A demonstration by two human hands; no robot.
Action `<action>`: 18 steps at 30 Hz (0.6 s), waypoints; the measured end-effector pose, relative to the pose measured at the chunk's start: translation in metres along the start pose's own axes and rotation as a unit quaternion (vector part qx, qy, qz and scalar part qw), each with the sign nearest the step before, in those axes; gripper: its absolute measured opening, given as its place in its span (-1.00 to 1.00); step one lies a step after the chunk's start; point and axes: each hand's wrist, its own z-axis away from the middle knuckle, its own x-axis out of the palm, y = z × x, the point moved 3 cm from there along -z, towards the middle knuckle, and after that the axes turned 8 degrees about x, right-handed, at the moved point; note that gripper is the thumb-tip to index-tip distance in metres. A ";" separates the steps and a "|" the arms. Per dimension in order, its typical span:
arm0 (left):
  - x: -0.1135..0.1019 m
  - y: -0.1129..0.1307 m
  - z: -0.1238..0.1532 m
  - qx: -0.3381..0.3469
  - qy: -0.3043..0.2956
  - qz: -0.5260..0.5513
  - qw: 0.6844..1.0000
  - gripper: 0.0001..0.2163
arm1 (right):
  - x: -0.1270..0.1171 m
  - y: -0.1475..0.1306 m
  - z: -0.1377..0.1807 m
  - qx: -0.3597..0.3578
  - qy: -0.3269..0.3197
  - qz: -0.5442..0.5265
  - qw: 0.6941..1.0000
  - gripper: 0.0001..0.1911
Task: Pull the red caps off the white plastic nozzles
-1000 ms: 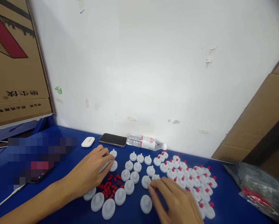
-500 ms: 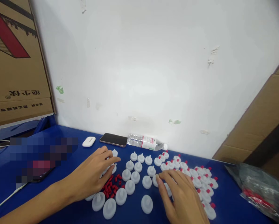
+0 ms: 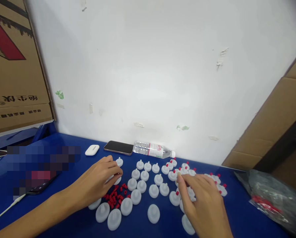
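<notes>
My left hand [image 3: 99, 177] hovers over the left group of white round pieces with nozzles, its fingers bent together above a white piece [image 3: 117, 180]. What its fingertips hold, if anything, is hidden. Loose red caps [image 3: 115, 197] lie in a pile just below those fingers. On the right, my right hand [image 3: 203, 198] is over the red-capped white pieces [image 3: 172, 175], thumb and forefinger drawn together, and I cannot make out what is between them. It covers several capped pieces. Nearest to its left are a capped piece [image 3: 174, 198] and an uncapped white piece [image 3: 164, 189].
Along the wall lie a white case [image 3: 92, 150], a black phone [image 3: 118, 147] and a water bottle [image 3: 154, 149]. A clear bag with red caps [image 3: 269, 203] rests at the right. Cardboard boxes [image 3: 16, 76] flank the blue table [image 3: 76, 137].
My right hand has moved right and slightly up, uncovering white pieces beside it. My left fingers have drawn in closer together. The view has shifted slightly.
</notes>
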 end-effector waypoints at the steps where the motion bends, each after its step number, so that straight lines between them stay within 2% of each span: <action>1: -0.001 0.000 0.000 -0.001 0.007 -0.001 1.000 -0.74 | 0.000 0.001 0.000 0.005 -0.002 0.003 1.000 -0.76; 4: -0.001 -0.001 0.000 -0.008 0.022 -0.007 1.000 -0.74 | -0.001 0.002 0.000 0.009 -0.012 0.011 1.000 -0.74; 10: 0.000 -0.003 -0.001 0.004 0.024 -0.015 1.000 -0.68 | -0.004 -0.003 0.000 -0.004 0.008 0.008 1.000 -0.74; 18: -0.010 0.011 -0.004 -0.010 0.026 -0.015 1.000 -0.66 | 0.004 0.006 0.002 -0.015 -0.041 0.076 0.996 -0.64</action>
